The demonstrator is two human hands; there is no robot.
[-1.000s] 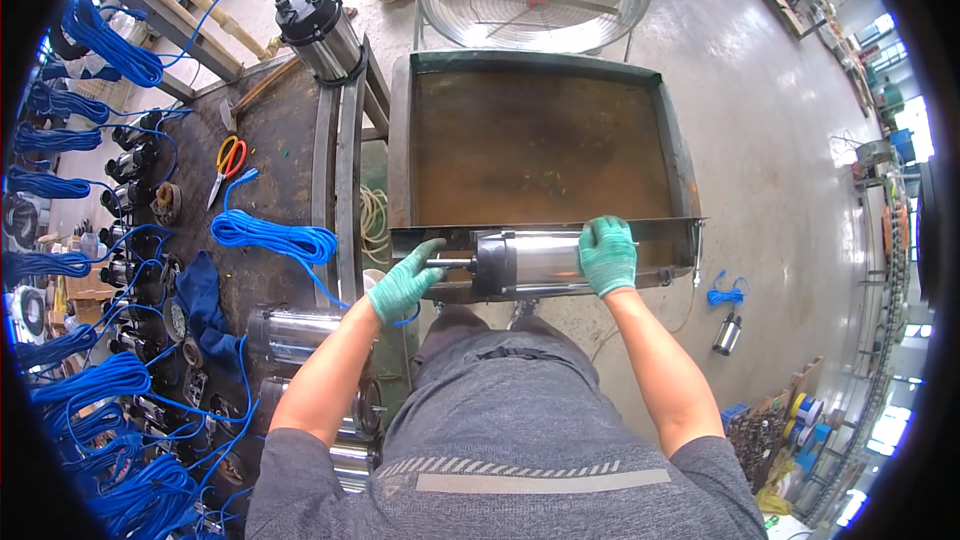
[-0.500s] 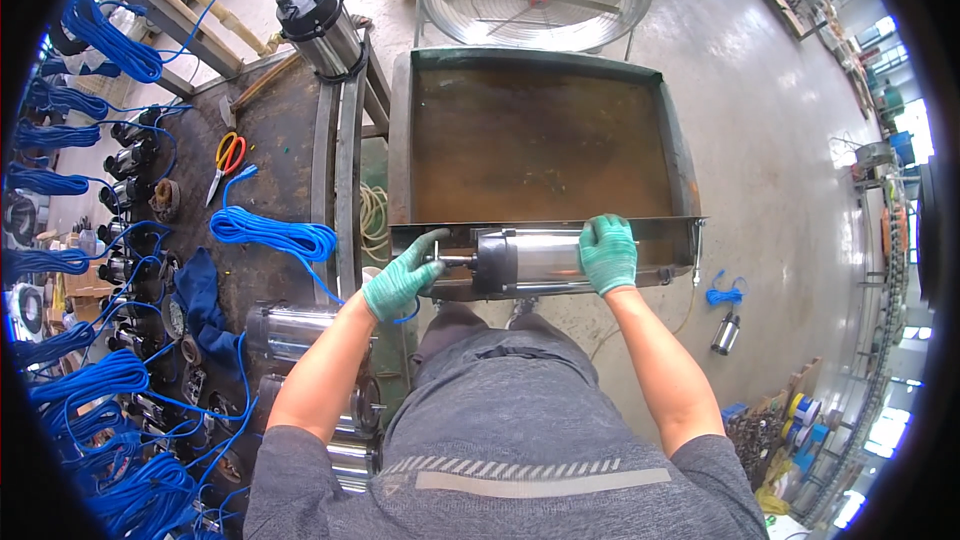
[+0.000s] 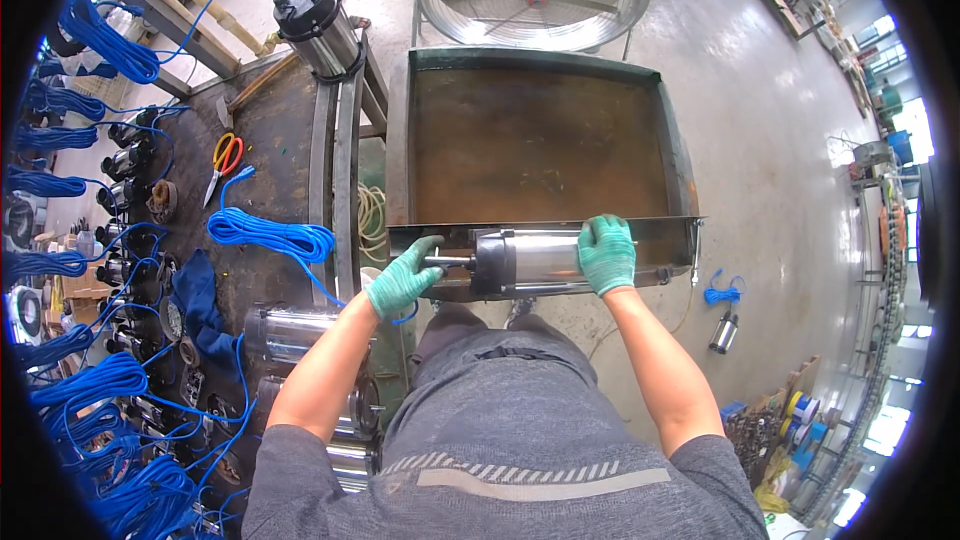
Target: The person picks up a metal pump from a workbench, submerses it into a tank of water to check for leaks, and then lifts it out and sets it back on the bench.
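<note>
A shiny steel cylindrical pump motor point(image 3: 545, 258) with a black end lies on its side across the ledge at the tank's near edge. My left hand point(image 3: 405, 278), in a green glove, closes its thumb and fingers around the outer end of the thin shaft point(image 3: 455, 262) that sticks out of the black end. Over the motor's right end lies my gloved right hand point(image 3: 607, 255), its fingers curled round the steel body. A blue cable point(image 3: 320, 280) runs from a coil on the bench toward my left wrist.
Brown water fills a rectangular metal tank point(image 3: 540, 140) ahead. On the dark bench point(image 3: 270, 130) at left lie orange-handled scissors point(image 3: 226, 155), a coiled blue cable point(image 3: 270, 233) and more steel motors point(image 3: 290, 335). Another motor point(image 3: 318, 30) stands upright at the bench corner.
The bright piece at my left fingers stood crosswise to the shaft and now lies along it. My right hand and the motor stay put. A person's legs in the background shift right.
</note>
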